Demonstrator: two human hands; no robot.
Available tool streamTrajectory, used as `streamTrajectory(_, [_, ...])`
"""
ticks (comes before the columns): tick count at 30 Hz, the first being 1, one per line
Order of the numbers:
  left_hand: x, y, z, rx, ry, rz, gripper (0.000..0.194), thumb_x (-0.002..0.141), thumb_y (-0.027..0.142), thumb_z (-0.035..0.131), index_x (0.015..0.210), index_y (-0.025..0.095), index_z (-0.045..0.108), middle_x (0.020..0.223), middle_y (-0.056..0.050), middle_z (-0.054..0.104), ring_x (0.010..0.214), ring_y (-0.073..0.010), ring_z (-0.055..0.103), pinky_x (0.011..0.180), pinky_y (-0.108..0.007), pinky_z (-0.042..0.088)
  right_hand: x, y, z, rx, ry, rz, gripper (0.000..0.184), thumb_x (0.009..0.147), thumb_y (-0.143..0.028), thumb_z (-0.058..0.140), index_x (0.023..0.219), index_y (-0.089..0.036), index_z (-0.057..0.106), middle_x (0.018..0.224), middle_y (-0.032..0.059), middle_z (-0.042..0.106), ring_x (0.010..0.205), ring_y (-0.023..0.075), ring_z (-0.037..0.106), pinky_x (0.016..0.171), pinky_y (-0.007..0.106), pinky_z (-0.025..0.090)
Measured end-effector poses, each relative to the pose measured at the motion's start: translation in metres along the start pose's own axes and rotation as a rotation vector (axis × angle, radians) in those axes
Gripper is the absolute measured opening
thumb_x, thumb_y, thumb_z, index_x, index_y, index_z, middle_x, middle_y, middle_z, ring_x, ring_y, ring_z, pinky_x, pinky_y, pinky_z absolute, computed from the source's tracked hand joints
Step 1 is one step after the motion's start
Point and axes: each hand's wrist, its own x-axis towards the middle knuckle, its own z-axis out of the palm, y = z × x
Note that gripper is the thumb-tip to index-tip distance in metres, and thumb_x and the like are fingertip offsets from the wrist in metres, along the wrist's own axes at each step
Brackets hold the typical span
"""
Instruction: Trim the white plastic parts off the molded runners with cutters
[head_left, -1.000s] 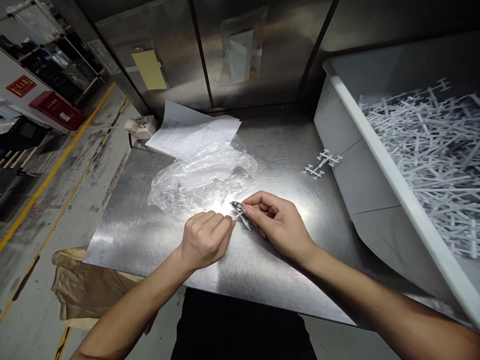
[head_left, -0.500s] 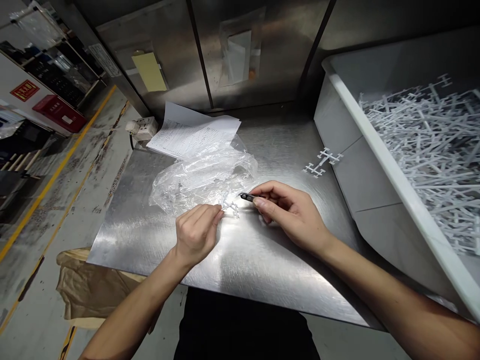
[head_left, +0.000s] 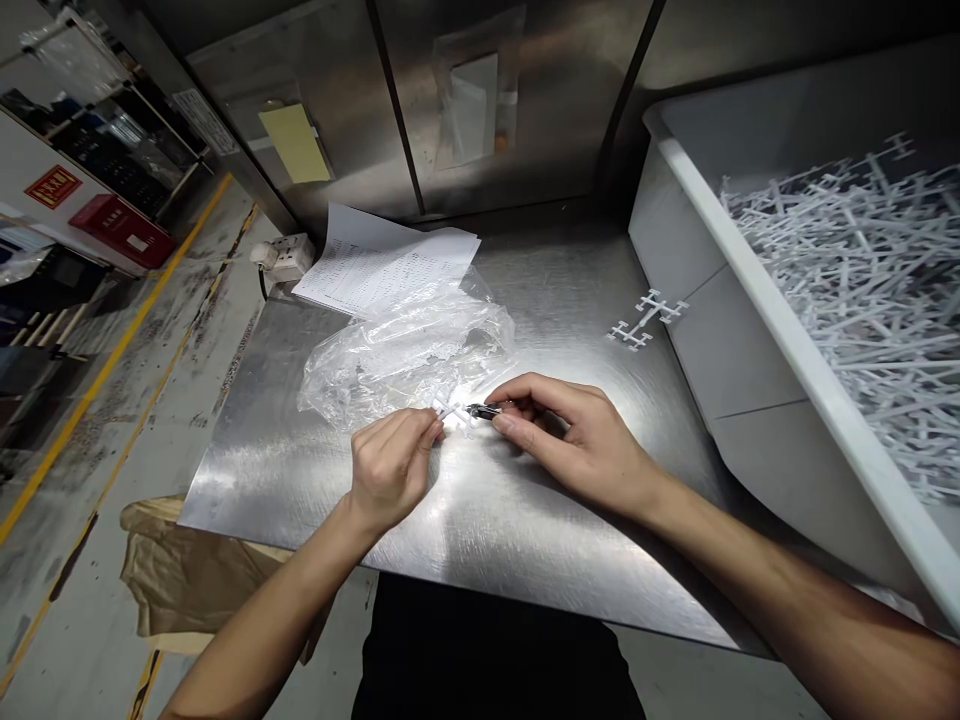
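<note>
My left hand is closed, pinching one end of a small white branched plastic sprue between thumb and fingers. In my right hand, closed too, is a small pair of black clippers held between thumb and forefinger. The tip of the clippers is at the right side of the sprue; whether the jaws are around a branch is too small to tell. Both hands are just above the steel table. Another white sprue lies on the table to the right, beyond my right hand.
A large grey bin full of white sprues stands along the right. Behind my hands lies a crumpled clear plastic bag, partly over printed sheets. A power socket block sits at the table's back left corner.
My right hand has brought the clippers left and slightly down, against the sprue. My left hand keeps its pinch, with the sprue turned a little.
</note>
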Motion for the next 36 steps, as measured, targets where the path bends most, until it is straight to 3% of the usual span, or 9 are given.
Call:
streamTrajectory(5, [0.000, 0.000, 0.001, -0.006, -0.016, -0.009, 0.020, 0.109, 0.008, 0.058, 0.094, 0.018, 0.067, 0.080, 0.000, 0.076, 0.071, -0.0128, 0.074, 0.069, -0.025, 0.056, 0.000, 0.002, 0.002, -0.021, 0.029, -0.012, 0.017, 0.104, -0.036, 0.071, 0.110, -0.022, 0.079, 0.087, 0.0030, 0.077, 0.074, 0.0186, 0.067, 0.066, 0.032, 0.049])
streamTrajectory(15, [-0.002, -0.002, 0.003, 0.048, -0.064, -0.082, 0.018, 0.110, 0.016, 0.056, 0.099, 0.018, 0.070, 0.068, 0.003, 0.069, 0.057, -0.0116, 0.066, 0.060, -0.025, 0.049, 0.001, 0.006, 0.010, 0.125, 0.031, 0.206, 0.022, 0.102, -0.042, 0.073, 0.096, -0.021, 0.077, 0.079, 0.0032, 0.073, 0.067, 0.0181, 0.062, 0.056, 0.031, 0.043])
streamTrajectory(26, [-0.002, -0.002, 0.003, 0.062, -0.028, -0.070, 0.015, 0.109, 0.015, 0.059, 0.099, 0.018, 0.069, 0.071, 0.003, 0.069, 0.058, -0.0107, 0.063, 0.059, -0.026, 0.047, -0.001, -0.003, 0.002, 0.135, 0.007, 0.096, 0.022, 0.100, -0.042, 0.076, 0.107, -0.022, 0.081, 0.090, 0.0052, 0.077, 0.076, 0.0210, 0.067, 0.063, 0.034, 0.049])
streamTrajectory(36, [-0.002, -0.003, 0.003, 0.143, -0.016, -0.006, 0.015, 0.108, 0.013, 0.058, 0.098, 0.018, 0.069, 0.072, 0.001, 0.071, 0.058, -0.0123, 0.065, 0.059, -0.028, 0.047, 0.000, -0.005, 0.003, 0.046, -0.030, 0.062, 0.018, 0.101, -0.039, 0.074, 0.106, -0.023, 0.080, 0.080, 0.0022, 0.074, 0.068, 0.0193, 0.064, 0.061, 0.034, 0.046])
